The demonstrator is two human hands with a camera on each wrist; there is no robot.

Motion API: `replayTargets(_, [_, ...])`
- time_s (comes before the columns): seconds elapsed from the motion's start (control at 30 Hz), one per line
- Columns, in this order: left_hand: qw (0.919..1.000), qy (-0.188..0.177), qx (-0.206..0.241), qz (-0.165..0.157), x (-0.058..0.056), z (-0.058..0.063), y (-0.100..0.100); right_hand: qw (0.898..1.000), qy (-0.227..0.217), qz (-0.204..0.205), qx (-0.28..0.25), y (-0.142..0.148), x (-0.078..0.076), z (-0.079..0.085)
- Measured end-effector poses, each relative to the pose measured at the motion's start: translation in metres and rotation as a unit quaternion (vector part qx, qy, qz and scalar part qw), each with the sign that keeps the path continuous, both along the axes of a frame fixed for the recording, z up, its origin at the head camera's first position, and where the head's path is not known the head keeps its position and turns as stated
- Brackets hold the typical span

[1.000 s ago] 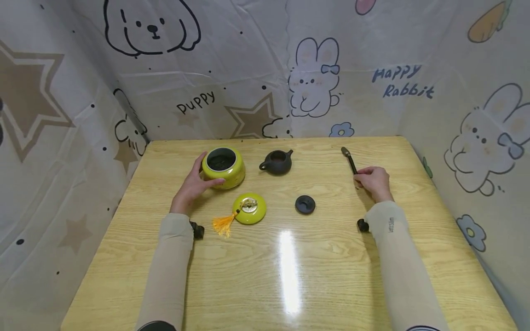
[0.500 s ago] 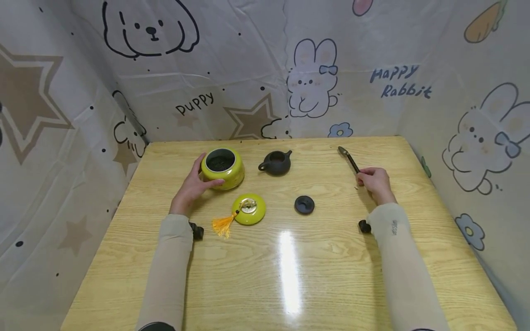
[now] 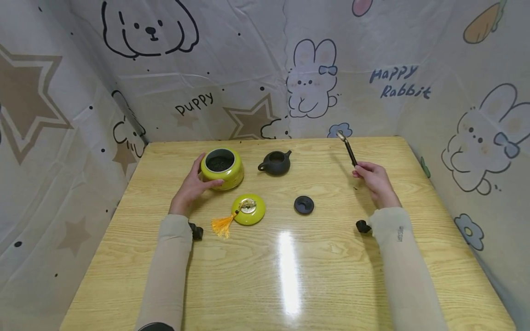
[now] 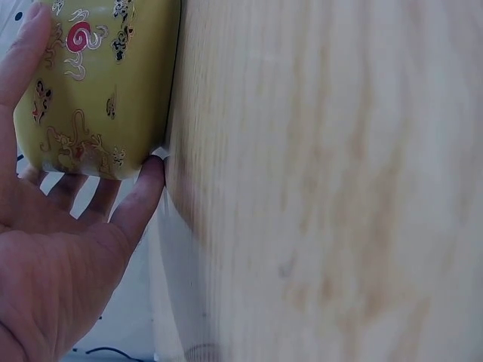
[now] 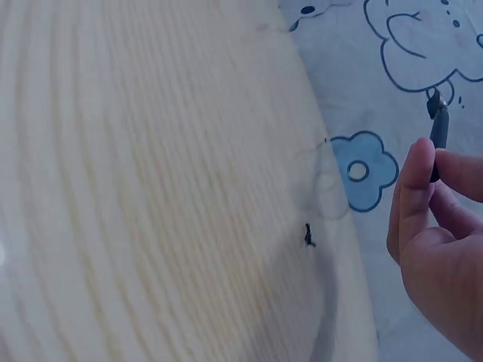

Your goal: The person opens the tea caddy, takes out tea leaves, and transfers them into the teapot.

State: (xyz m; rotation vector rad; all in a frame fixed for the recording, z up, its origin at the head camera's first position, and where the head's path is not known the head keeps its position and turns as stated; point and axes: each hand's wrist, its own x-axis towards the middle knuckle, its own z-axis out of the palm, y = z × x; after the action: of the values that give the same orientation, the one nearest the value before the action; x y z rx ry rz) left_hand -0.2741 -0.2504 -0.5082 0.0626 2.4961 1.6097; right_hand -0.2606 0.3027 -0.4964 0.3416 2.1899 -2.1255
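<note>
At the back left, a yellow ceramic jar stands uncovered, dark leafy matter inside. My left hand grips its near left side, thumb in front and fingers round the far side. In the left wrist view the jar wall bears painted patterns. My right hand pinches a small spoon by its dark handle, raised off the table with the bowl end pointing away. The right wrist view shows the spoon handle between thumb and fingers.
A dark teapot without its lid stands right of the jar. Nearer lie the yellow jar lid with an orange tassel and a round black lid. A tiny dark scrap is on the table.
My right hand has lifted the spoon off the table, its bowl end rising, and the wrist has turned somewhat. The left hand stays on the jar.
</note>
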Motion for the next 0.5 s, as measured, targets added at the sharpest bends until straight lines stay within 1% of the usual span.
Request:
replayTargets(0.13, [1.0000, 0.001, -0.004, -0.001, 0.000, -0.001, 0.000, 0.998, 0.017, 0.023, -0.048, -0.007, 0.002, 0.004])
replayTargets(0.23, [1.0000, 0.000, -0.003, 0.000, 0.001, 0.000, 0.000, 0.996, 0.030, 0.035, -0.072, -0.012, 0.004, 0.007])
replayTargets(0.33, [1.0000, -0.001, -0.002, -0.001, 0.001, 0.000, 0.000, 0.994, 0.031, 0.050, -0.093, -0.018, 0.005, 0.009])
replayTargets(0.4, [1.0000, -0.005, -0.005, -0.001, 0.000, 0.000, 0.000, 0.993, 0.026, 0.060, -0.097, -0.022, 0.006, 0.011])
replayTargets(0.5, [0.9999, -0.011, -0.009, -0.002, 0.002, 0.006, 0.002, 0.993, 0.017, 0.075, -0.091, -0.028, 0.006, 0.014])
